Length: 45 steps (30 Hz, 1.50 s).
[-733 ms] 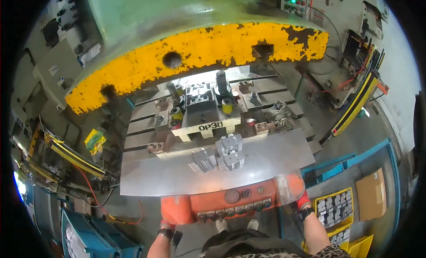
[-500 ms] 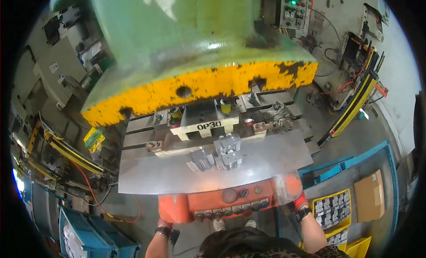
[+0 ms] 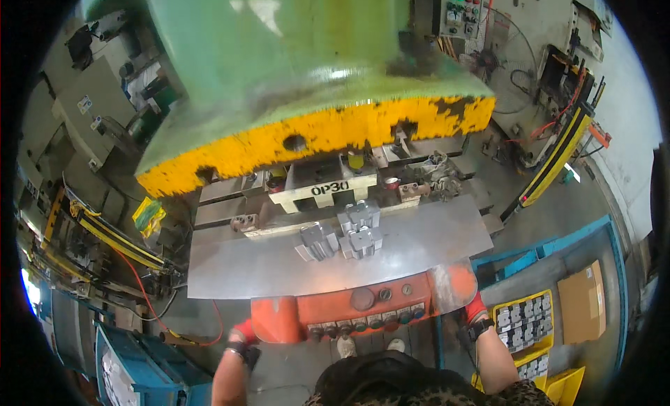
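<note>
My left hand [image 3: 244, 331], in a red glove, is at the left end of the orange control box [image 3: 279, 319]. My right hand [image 3: 476, 308], also red-gloved, is at the box's right end. The fingers of both are largely hidden by the box ends. Beyond the box lies a flat metal plate [image 3: 230, 270] bearing three grey metal parts: one on the left [image 3: 317, 242], one at the back [image 3: 359, 216] and one in front [image 3: 362, 243]. Behind them sits a pale die block [image 3: 323, 195] under the yellow-edged green press ram [image 3: 335, 137].
Right of me, yellow bins [image 3: 523, 326] hold rows of grey parts beside a cardboard box [image 3: 581, 305], inside a blue frame [image 3: 614, 266]. A blue container [image 3: 143, 357] stands at left. Yellow-black posts [image 3: 555, 162] flank the press. Grey rags [image 3: 440, 176] lie by the die.
My left hand has shifted outward and shows more beside the box's left end. My right hand stays at its end. The view has shifted slightly; the three metal parts stay on the plate.
</note>
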### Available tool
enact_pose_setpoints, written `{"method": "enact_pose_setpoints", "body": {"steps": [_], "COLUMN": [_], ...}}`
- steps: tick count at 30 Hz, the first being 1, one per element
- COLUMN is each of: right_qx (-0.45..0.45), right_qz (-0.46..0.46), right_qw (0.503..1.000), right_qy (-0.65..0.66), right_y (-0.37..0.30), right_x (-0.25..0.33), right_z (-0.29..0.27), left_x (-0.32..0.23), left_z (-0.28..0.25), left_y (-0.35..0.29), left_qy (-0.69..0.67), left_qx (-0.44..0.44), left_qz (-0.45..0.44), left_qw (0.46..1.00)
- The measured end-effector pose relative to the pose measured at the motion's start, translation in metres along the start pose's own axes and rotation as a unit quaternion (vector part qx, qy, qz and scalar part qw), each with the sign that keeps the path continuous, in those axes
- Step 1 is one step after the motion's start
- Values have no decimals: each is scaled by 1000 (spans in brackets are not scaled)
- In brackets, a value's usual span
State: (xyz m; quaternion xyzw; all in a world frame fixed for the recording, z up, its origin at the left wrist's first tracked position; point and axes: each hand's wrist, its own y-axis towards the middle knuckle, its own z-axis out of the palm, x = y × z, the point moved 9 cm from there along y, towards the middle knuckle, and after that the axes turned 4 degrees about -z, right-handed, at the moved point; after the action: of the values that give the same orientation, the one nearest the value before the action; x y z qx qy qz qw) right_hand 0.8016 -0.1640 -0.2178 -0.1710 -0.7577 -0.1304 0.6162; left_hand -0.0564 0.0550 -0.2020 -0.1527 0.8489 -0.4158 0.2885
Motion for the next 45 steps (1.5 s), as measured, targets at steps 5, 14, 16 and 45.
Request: {"method": "enact_pose_setpoints", "body": {"steps": [5,14,16,45], "right_qx": [-106,-228,-272,90], "right_qz": [70,191,247,-180], "right_qw": [991,952,922,920], "right_qy": [45,69,124,-337], "right_y": [-32,-129,-174,-17], "right_x": [-16,52,82,326], "right_z": [-40,-13,-14,158], "left_x": [-209,-637,-694,-329], "left_z": [-128,-156,-145,-104], "left_y": [-73,-177,-144,-103], "left_qy": [201,186,219,212], "left_qx": [-202,-472,-485,-354], "left_qz": [81,377,330,177], "left_qw": [955,775,780,893]}}
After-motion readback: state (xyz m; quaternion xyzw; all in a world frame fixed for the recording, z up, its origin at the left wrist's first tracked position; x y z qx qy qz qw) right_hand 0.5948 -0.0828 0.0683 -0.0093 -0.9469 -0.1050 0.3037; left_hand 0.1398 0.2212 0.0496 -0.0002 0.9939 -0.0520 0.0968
